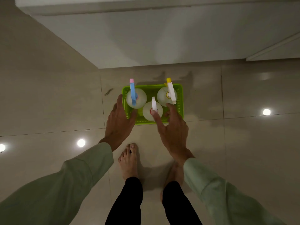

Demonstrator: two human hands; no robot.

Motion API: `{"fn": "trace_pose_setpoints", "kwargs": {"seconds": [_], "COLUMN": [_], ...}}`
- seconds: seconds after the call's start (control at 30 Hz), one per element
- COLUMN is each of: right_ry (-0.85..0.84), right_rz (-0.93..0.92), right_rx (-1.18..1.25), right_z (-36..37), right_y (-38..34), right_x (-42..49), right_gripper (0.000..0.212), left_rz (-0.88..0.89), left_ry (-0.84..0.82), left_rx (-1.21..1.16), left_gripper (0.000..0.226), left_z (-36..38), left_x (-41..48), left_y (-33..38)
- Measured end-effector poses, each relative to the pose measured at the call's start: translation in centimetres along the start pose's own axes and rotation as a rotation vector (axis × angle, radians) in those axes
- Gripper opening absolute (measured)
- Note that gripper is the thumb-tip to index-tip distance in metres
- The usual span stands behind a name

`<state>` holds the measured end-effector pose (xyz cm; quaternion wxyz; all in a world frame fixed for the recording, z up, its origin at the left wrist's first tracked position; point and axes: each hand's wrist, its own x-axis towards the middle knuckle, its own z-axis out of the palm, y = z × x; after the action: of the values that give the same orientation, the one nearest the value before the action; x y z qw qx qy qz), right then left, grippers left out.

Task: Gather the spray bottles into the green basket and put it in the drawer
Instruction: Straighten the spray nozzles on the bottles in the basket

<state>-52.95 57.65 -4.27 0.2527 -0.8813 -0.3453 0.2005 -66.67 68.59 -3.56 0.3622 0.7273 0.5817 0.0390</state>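
The left hand reaches down from seven o'clock to the left wall of the green basket, which stands on the pale tiled floor a little above centre of the view; its thumb lies along the outside of that wall towards eleven o'clock while the other fingers curl over the near-left corner, spread and touching the rim, though whether they have closed into a grip cannot be told; inside the basket, at its ten o'clock corner, stands the bottle with the blue sprayer, upright and just beside the left fingers; at six o'clock within the basket stands the bottle with the white sprayer, the right hand's forefinger touching its red collar; at the two o'clock corner stands the bottle with the yellow-tipped sprayer, its trigger end close to another fingertip of the right hand; that hand comes in from five o'clock with fingers apart, hovering over the basket's near-right part and clamped on nothing; bare feet stand at six o'clock, and a white cabinet front rises at twelve o'clock behind the basket.
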Motion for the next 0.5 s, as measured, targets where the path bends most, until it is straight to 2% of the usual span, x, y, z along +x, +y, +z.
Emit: {"fn": "trace_pose_setpoints", "kwargs": {"seconds": [0.07, 0.17, 0.23, 0.37, 0.43, 0.5], "right_ry": [0.098, 0.137, 0.063, -0.111, -0.146, -0.154], "right_rz": [0.071, 0.224, 0.320, 0.436, 0.409, 0.351], "right_rx": [0.106, 0.197, 0.188, 0.234, 0.281, 0.307], "right_z": [-0.7, -0.4, 0.6, 3.0, 4.1, 5.1], "right_y": [1.2, 4.3, 6.4, 9.4, 10.2, 10.7], "right_x": [0.0, 1.0, 2.0, 4.6, 5.6, 6.3], "right_gripper": [0.048, 0.036, 0.044, 0.067, 0.060, 0.049], "left_rz": [-0.028, -0.192, -0.304, -0.401, -0.414, -0.395], "left_ry": [0.030, 0.103, 0.108, -0.023, -0.073, -0.060], "left_rx": [-0.070, -0.142, -0.157, -0.145, -0.153, -0.151], "left_gripper": [0.061, 0.057, 0.060, 0.074, 0.075, 0.064], "left_z": [-0.3, 0.2, 1.0, 4.0, 5.5, 7.0], "left_x": [0.1, 0.9, 1.5, 2.8, 3.4, 4.1], "left_y": [-0.4, -1.8, -2.7, -4.6, -5.4, -6.0]}}
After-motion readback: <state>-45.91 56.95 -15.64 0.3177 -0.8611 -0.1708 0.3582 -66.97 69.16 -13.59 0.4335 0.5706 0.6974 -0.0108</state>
